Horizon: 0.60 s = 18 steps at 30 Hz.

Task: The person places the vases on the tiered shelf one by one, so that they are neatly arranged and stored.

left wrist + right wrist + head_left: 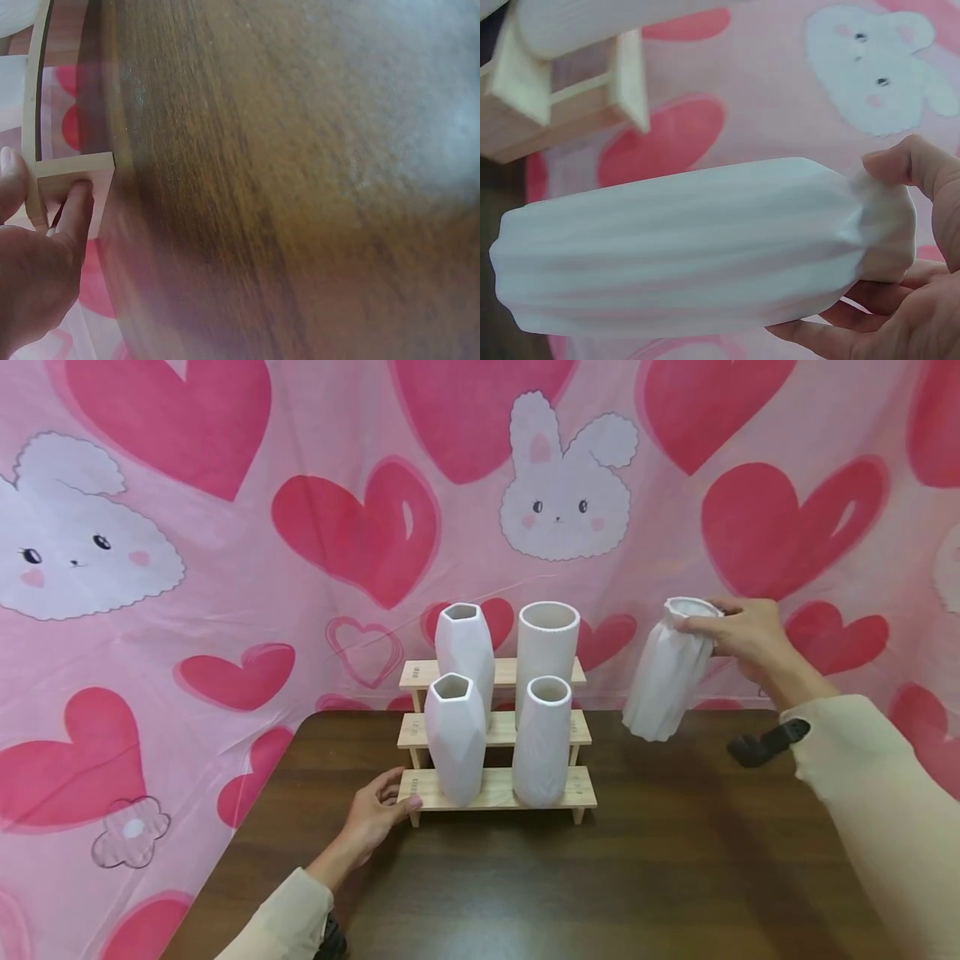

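My right hand (pixel 750 631) grips a white ribbed vase (pixel 667 672) by its neck, to the right of a stepped wooden stand (pixel 495 789). The vase is in the air, tilted, with its mouth up and to the right. In the right wrist view, thumb and fingers pinch the vase (pixel 675 251) just below its rim. At the left end of the stand's lowest step, my left hand (pixel 372 818) holds the board, thumb on top. The left wrist view shows the fingers (pixel 75 214) reaching under it against the leg (pixel 101 180).
Two faceted white vases (pixel 455 743) (pixel 467 647) stand on the stand's left side. On its right are a smooth tapered vase (pixel 542 747) and a wide cylindrical one (pixel 547 647). The stand sits on a dark wooden table (pixel 525 885) before a pink heart-printed cloth (pixel 450 535).
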Tool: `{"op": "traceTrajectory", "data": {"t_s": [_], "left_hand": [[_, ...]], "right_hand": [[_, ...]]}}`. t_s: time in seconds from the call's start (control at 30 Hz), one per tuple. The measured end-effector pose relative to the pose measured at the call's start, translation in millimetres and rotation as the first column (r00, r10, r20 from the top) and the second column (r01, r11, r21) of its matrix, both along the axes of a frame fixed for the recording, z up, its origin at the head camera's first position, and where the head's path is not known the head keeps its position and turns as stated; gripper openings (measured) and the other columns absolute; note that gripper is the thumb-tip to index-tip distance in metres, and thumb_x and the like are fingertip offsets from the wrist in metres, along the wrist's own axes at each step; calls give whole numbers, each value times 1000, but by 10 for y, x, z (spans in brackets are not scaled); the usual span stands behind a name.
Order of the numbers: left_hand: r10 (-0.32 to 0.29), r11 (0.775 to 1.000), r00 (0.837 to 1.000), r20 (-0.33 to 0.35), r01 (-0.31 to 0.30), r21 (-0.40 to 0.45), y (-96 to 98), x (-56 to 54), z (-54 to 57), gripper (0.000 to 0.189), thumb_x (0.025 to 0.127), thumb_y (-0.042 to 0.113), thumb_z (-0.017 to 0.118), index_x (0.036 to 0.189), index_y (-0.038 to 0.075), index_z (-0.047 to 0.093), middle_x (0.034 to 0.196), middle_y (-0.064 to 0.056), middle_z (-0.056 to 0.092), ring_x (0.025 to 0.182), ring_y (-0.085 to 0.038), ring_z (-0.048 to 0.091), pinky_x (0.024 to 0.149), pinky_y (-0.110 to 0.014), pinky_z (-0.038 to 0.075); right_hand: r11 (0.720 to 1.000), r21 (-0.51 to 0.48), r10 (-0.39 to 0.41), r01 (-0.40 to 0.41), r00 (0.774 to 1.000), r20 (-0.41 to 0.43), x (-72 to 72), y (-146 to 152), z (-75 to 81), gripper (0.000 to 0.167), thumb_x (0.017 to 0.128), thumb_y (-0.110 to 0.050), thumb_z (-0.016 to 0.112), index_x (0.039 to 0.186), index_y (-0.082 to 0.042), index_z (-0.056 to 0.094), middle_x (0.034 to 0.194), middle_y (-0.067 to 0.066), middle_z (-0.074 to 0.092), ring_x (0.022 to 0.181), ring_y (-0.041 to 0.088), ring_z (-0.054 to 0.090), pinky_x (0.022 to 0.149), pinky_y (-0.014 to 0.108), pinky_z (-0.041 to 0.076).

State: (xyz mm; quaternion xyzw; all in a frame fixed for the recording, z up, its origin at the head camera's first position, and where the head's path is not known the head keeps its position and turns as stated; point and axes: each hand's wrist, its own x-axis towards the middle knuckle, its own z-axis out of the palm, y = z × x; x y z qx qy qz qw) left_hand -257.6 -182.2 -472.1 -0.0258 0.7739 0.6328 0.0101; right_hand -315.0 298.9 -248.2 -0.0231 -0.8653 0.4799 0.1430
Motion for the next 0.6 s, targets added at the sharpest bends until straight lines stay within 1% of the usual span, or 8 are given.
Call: {"op": "traceTrajectory", "data": {"t_s": [0.07, 0.13, 0.17, 0.23, 0.33, 0.5, 0.57, 0.6], "left_hand": [[-1, 1000, 1000, 3, 1, 2, -5, -3, -1, 66, 85, 10, 73, 142, 2, 43, 117, -20, 62, 104, -27, 63, 83, -34, 55], [0, 1000, 1000, 4, 0, 0, -8, -5, 0, 65, 85, 10, 72, 142, 2, 43, 117, -20, 62, 103, -26, 63, 83, -34, 55], [2, 1000, 1000, 5, -2, -2, -8, -9, -2, 65, 85, 9, 72, 142, 3, 43, 117, -20, 63, 102, -26, 63, 83, -34, 56], [6, 1000, 1000, 5, -6, -6, -7, -12, 0, 65, 85, 10, 72, 142, 3, 43, 116, -19, 63, 101, -25, 64, 83, -33, 56], [8, 1000, 1000, -4, -8, -8, -4, -16, 3, 64, 85, 9, 72, 142, 2, 43, 116, -20, 63, 101, -25, 64, 82, -32, 56], [1, 1000, 1000, -11, -1, 6, 6, -11, 4, 63, 86, 8, 71, 142, 1, 43, 117, -22, 62, 102, -26, 63, 82, -32, 56], [0, 1000, 1000, -11, 0, 12, 8, -9, 3, 63, 86, 7, 70, 142, 1, 43, 118, -22, 62, 102, -26, 63, 81, -32, 56], [-1, 1000, 1000, -11, 1, 19, 9, -9, 3, 62, 86, 6, 70, 142, 1, 42, 118, -23, 61, 102, -26, 63, 81, -32, 56]], "right_hand": [[1000, 3, -6, 5, 1000, 27, 10, -37, 101, 89, 77, -55, 74, 144, -4, 43, 121, 11, 53, 86, 15, 58, 63, 23, 56], [1000, 5, -9, 9, 999, 50, 3, -65, 197, 94, 75, -58, 74, 147, -9, 40, 132, 14, 46, 96, 22, 54, 64, 22, 55], [1000, 7, -13, 12, 998, 55, -5, -82, 244, 94, 74, -60, 73, 147, -10, 40, 134, 15, 45, 98, 24, 53, 64, 22, 55], [1000, -7, -12, 12, 999, 52, -31, -116, 338, 94, 73, -59, 75, 147, -12, 41, 135, 14, 45, 100, 26, 53, 64, 22, 55], [999, -39, -11, 13, 999, 40, -60, -172, 477, 93, 71, -57, 77, 146, -16, 43, 135, 9, 46, 100, 25, 53, 61, 21, 55], [996, -86, -4, 7, 999, 39, -96, -290, 689, 94, 67, -57, 79, 146, -22, 43, 138, 4, 44, 109, 26, 49, 59, 19, 55], [995, -97, -2, 6, 999, 36, -113, -352, 768, 94, 66, -57, 80, 146, -23, 44, 138, 4, 44, 110, 26, 49, 62, 22, 56], [995, -98, -3, 6, 999, 35, -122, -384, 807, 93, 66, -56, 80, 145, -23, 45, 138, 4, 44, 111, 26, 49, 65, 25, 57]]}}
